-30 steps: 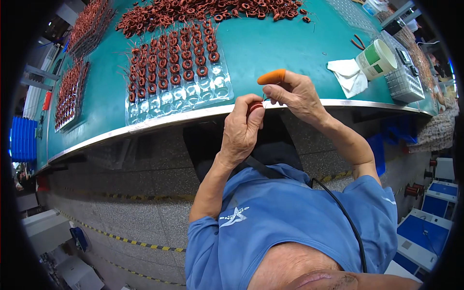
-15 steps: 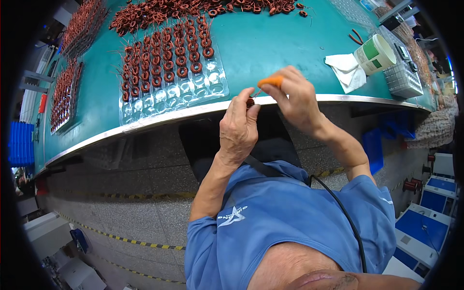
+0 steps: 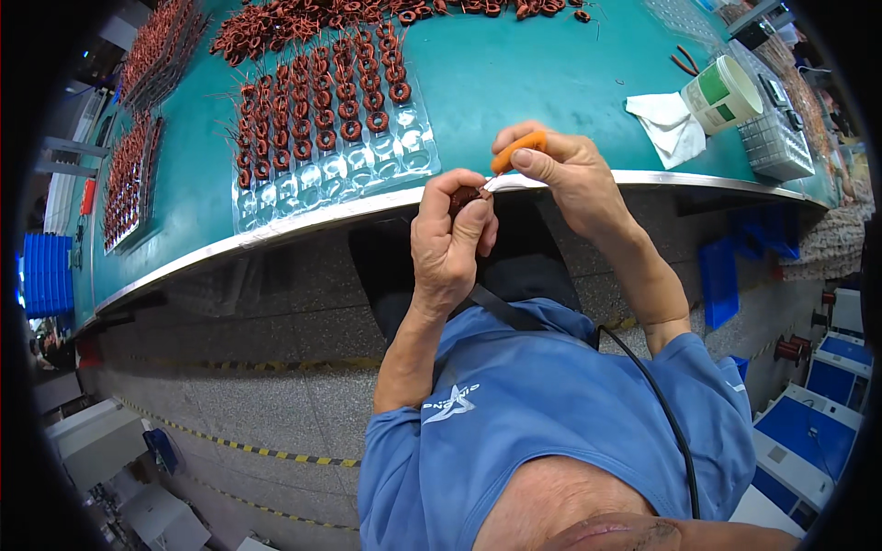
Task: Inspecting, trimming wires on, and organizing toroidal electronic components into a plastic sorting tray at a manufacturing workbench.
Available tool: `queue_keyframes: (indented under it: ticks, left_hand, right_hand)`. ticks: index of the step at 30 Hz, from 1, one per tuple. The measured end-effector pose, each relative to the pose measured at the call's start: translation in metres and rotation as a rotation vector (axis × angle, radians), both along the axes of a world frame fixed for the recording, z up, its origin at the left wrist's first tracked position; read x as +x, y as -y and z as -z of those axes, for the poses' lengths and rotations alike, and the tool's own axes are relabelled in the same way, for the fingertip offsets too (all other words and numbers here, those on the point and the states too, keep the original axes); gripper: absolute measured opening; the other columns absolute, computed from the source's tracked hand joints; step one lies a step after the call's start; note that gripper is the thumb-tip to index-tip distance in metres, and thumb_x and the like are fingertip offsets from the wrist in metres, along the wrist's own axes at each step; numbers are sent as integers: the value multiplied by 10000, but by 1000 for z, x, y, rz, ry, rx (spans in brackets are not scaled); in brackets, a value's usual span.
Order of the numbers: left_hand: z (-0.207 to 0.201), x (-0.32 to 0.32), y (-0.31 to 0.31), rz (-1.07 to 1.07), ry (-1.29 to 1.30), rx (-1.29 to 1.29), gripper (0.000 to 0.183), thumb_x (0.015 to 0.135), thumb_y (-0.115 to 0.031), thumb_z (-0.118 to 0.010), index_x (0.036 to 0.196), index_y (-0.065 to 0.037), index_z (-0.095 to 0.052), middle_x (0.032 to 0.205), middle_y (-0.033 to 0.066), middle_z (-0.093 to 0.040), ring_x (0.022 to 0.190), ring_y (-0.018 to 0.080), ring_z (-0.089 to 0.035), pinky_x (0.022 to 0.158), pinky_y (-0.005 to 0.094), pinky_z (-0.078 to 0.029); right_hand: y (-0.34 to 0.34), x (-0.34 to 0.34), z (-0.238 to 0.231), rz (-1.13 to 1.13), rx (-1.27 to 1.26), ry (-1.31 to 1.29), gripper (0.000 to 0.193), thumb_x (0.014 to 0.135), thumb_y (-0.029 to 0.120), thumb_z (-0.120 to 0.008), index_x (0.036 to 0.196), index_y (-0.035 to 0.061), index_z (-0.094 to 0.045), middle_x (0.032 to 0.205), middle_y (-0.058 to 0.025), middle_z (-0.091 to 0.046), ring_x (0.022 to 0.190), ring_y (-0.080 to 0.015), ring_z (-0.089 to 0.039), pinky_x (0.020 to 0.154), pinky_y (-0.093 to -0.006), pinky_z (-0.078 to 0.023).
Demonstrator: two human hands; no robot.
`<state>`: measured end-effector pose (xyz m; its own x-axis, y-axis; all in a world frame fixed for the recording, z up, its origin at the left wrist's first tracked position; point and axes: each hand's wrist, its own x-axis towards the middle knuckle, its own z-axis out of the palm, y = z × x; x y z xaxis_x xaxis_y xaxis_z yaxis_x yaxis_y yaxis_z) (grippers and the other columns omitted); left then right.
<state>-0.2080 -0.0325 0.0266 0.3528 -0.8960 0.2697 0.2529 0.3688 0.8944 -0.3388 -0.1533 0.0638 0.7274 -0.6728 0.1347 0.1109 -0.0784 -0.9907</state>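
In front of the table edge, my left hand [image 3: 445,241] pinches a small ring coil [image 3: 464,197] wound with red-brown wire, partly hidden by the fingers. My right hand [image 3: 579,184], just to the right, grips the orange handle of a thin-shafted hand tool [image 3: 520,151]. Its narrow shaft points down to the coil; the exact shape of the tip cannot be made out. Beyond my left hand lies a clear plastic tray [image 3: 412,158], where similar coils stand in rows and the near and right-hand pockets hold none.
A heap of loose coils [image 3: 303,23] covers the far side of the green table [image 3: 524,83]. More filled trays [image 3: 133,179] stand at the left. To the right are a white cloth [image 3: 666,129], a tipped white-and-green tub [image 3: 723,96] and red-handled pliers [image 3: 684,61].
My right hand has brought the orange tool lower and more upright, its shaft against the coil. The fingers of my left hand have shifted around the coil. The whole view has moved slightly.
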Motion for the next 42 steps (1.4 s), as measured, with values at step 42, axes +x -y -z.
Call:
queue_keyframes:
  ticks: [42]
  left_hand:
    - [-1, 15, -7, -93, 320, 115, 221, 958, -83, -547, 1146, 23, -497, 776, 38, -549, 593, 82, -505, 528, 212, -425]
  right_hand:
    - [-19, 2, 14, 54, 232, -16, 355, 977, 300, -541, 901, -16, -685, 688, -47, -635, 542, -84, -587, 484, -195, -446]
